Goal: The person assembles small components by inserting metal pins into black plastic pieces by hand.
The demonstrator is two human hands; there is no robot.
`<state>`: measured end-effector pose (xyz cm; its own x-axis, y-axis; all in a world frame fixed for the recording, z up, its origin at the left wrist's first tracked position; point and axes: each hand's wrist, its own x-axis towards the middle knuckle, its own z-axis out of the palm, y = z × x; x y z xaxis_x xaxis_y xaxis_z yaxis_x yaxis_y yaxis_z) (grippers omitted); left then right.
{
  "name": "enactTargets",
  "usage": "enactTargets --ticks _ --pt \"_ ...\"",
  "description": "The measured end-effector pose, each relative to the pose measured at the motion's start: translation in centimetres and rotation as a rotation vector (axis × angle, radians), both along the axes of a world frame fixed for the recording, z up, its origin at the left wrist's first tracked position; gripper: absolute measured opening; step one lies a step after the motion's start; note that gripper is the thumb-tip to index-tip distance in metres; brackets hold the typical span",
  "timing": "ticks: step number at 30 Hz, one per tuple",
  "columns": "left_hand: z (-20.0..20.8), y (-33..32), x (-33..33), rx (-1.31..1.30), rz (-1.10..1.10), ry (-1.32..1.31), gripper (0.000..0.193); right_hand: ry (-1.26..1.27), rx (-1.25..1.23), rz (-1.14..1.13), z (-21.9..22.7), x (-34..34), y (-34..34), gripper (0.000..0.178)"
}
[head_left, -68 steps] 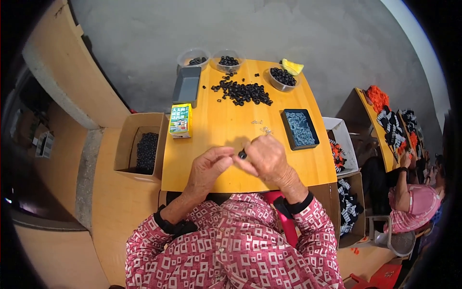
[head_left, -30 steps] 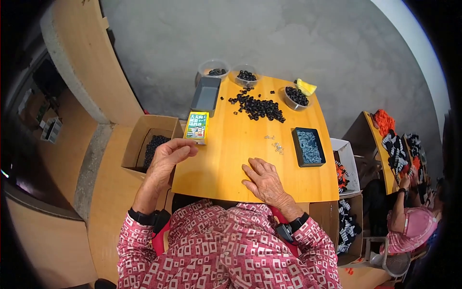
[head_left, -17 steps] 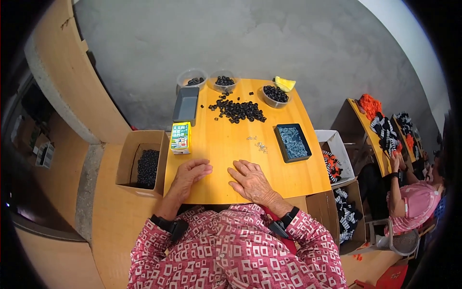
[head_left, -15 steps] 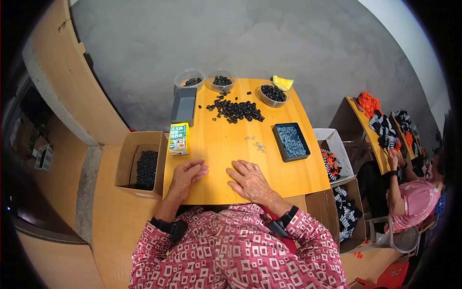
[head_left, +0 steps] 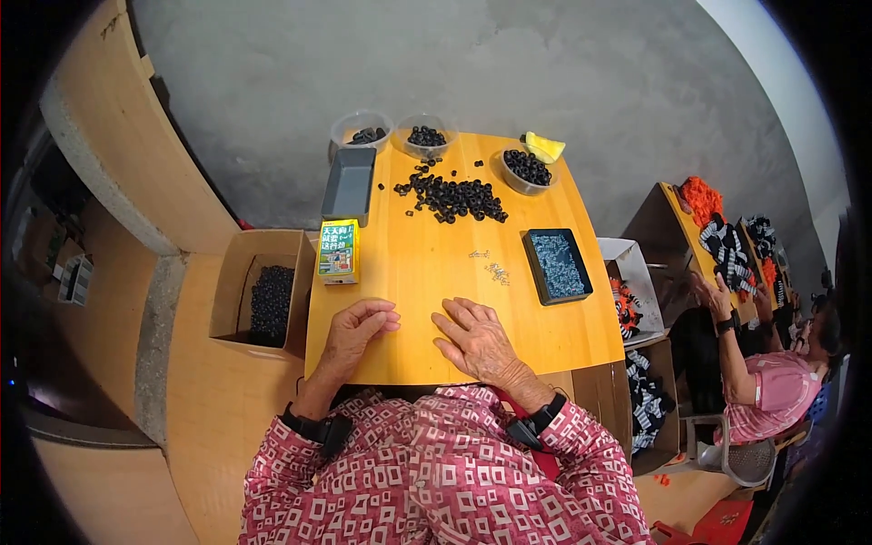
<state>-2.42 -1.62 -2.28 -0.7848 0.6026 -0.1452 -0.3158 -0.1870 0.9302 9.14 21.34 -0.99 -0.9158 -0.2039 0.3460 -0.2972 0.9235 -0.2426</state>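
Note:
Both my hands rest near the front edge of the yellow wooden table (head_left: 409, 272). My left hand (head_left: 357, 334) leans on its side, fingers loosely bent toward the right, and nothing shows in it. Flat on the tabletop lies my right hand (head_left: 479, 338), open with its fingers apart. Beyond it is a small scatter of tiny silvery pieces (head_left: 497, 273). To its upper right stands a dark tray (head_left: 584, 295) full of such pieces. Farther back spreads a heap of small black ring-like parts (head_left: 459, 197). A yellow-and-green carton (head_left: 339, 252) stands beyond my left hand.
Clear bowls (head_left: 425, 123) of black parts and a grey tray (head_left: 349, 186) sit at the back. A yellow cloth-like piece (head_left: 545, 148) lies by another bowl (head_left: 527, 189). Cardboard boxes (head_left: 238, 313) flank the table. A person (head_left: 772, 386) sits at right beside tables with striped fabric pieces (head_left: 727, 250).
The view has shifted slightly, while my hands stay in nearly the same place on the table. The person at right has raised a hand away from the fabric pieces.

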Motion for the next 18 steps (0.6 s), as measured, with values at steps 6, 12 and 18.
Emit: enactTargets --ticks 6,12,18 --pt "0.12 -0.05 0.15 0.02 -0.005 0.006 0.022 -0.002 -0.007 -0.001 0.09 0.0 -0.07 0.044" --pt "0.33 -0.07 0.13 -0.001 -0.005 -0.002 0.022 -0.002 -0.014 -0.009 0.37 0.01 -0.21 0.042" --pt "0.12 -0.15 0.14 0.009 -0.003 -0.004 0.022 0.004 -0.017 -0.004 0.24 -0.05 -0.24 0.042"
